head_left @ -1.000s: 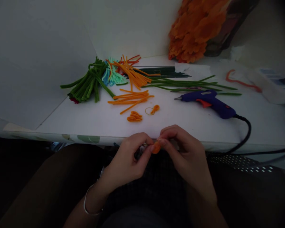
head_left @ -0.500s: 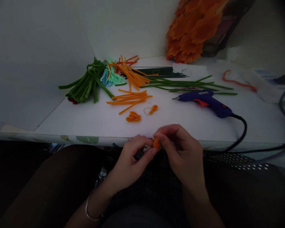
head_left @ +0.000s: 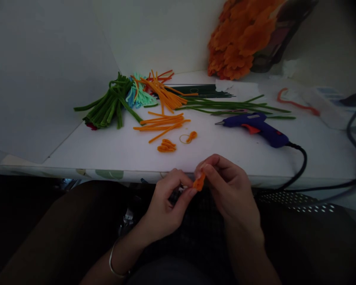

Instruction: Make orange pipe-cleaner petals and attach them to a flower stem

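Between my two hands, just off the table's front edge, is a small bent orange pipe cleaner (head_left: pixel 199 183). My left hand (head_left: pixel 169 202) pinches its lower left end between thumb and forefinger. The fingertips of my right hand (head_left: pixel 230 188) are closed on its upper right end. Beyond my hands on the table lie a small pile of folded orange pipe cleaners (head_left: pixel 166 146) and a single looped orange piece (head_left: pixel 192 137) beside a thin ring (head_left: pixel 184 139). Cut orange pipe cleaners (head_left: pixel 163 123) are spread a little farther back.
A blue glue gun (head_left: pixel 259 126) lies at the right, its black cable (head_left: pixel 303 162) hanging over the edge. Bundled green pipe cleaners (head_left: pixel 108 105) and mint ones (head_left: pixel 142 93) lie at the left. Dark green wire stems (head_left: pixel 201 90) and orange fabric flowers (head_left: pixel 240 39) are behind.
My right fingertips have moved slightly right and the orange pipe cleaner has tilted, showing more of its length between both pinches. Things on the table stay where they were.
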Demonstrator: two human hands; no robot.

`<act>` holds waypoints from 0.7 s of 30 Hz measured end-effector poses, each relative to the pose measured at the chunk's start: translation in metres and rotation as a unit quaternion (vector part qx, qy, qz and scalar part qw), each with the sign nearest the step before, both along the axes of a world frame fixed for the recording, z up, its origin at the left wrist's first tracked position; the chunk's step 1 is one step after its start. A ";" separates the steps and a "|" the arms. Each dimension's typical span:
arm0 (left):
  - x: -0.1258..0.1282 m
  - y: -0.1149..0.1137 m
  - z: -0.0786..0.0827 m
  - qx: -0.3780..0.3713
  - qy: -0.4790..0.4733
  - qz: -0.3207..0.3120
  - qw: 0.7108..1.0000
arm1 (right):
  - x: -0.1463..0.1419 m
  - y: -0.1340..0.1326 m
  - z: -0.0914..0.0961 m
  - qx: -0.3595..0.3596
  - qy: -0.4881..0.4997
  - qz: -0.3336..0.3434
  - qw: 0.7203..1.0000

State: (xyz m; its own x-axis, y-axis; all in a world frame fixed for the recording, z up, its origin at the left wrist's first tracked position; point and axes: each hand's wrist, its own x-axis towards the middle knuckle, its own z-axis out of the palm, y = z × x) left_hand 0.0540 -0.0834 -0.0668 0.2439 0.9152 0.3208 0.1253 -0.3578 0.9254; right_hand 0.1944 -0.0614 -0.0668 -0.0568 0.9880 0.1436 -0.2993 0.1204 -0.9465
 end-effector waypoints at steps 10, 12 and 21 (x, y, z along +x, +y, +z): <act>-0.003 0.002 0.007 0.027 0.075 0.021 0.997 | 0.006 -0.010 0.006 0.077 -0.125 -0.029 0.989; -0.004 0.003 0.009 0.032 0.085 0.014 0.996 | 0.009 -0.011 0.007 0.089 -0.167 -0.033 0.981; -0.007 0.002 0.009 0.035 0.082 0.012 0.996 | 0.010 -0.010 0.006 0.051 -0.152 0.012 0.987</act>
